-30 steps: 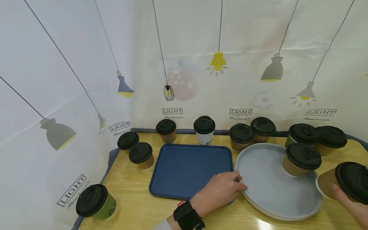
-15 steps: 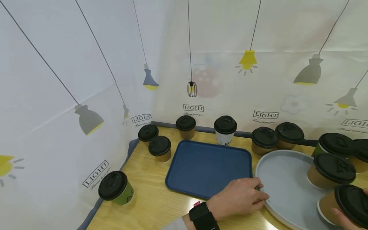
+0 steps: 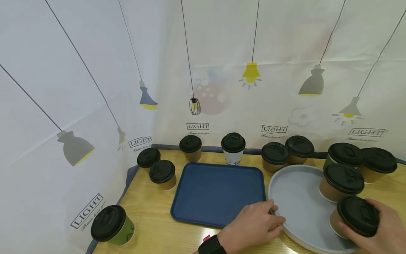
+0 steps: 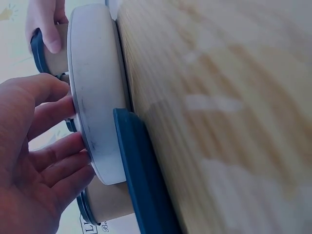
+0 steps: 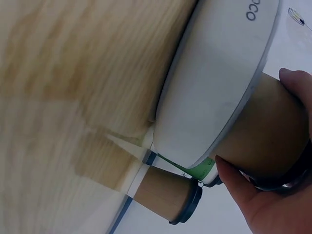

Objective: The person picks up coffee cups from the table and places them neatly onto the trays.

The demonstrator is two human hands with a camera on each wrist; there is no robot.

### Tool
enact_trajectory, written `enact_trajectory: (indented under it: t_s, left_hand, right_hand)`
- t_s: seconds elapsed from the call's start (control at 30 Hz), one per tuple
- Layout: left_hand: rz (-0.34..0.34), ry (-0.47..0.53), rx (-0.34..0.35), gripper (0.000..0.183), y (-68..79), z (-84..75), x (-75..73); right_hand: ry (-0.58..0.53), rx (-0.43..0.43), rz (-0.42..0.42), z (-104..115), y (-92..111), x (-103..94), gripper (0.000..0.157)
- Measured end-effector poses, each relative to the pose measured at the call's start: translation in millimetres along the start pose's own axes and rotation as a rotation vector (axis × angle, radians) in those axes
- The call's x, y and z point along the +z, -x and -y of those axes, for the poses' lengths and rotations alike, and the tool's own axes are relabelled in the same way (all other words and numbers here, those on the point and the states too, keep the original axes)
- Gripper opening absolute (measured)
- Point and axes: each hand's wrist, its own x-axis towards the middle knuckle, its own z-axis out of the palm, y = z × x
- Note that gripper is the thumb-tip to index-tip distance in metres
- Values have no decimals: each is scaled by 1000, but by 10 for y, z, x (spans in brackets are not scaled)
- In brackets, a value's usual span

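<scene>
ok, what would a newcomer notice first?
The round gray tray, right of center in the head view, the left hand touching its rim. The right hand holds a black-lidded brown cup at the tray's right side. Left of the gray tray lies a blue rectangular tray.

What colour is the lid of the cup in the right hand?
The lid is black, seen best in the head view.

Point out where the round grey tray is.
In the head view, the round grey tray is at the lower right, immediately right of the blue rectangular tray, with the left hand touching its left rim.
</scene>
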Motion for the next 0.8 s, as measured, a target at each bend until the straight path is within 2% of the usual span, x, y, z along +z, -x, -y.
enact_trajectory:
  t_s: [0.1, 0.23, 0.5, 0.8]
  left_hand:
    - [-7, -5, -10, 24, 40, -6, 12]
    - [-5, -4, -11, 24, 41, 4, 3]
    - [-13, -5, 17, 25, -37, -5, -35]
    - [-4, 15, 6, 25, -6, -30, -1]
  right_hand:
    - [-2, -62, 48, -1, -33, -8, 112]
    - [2, -18, 87, 6, -48, -5, 115]
    - [-31, -40, 73, -50, -114, -75, 115]
    - [-64, -24, 99, -20, -76, -97, 119]
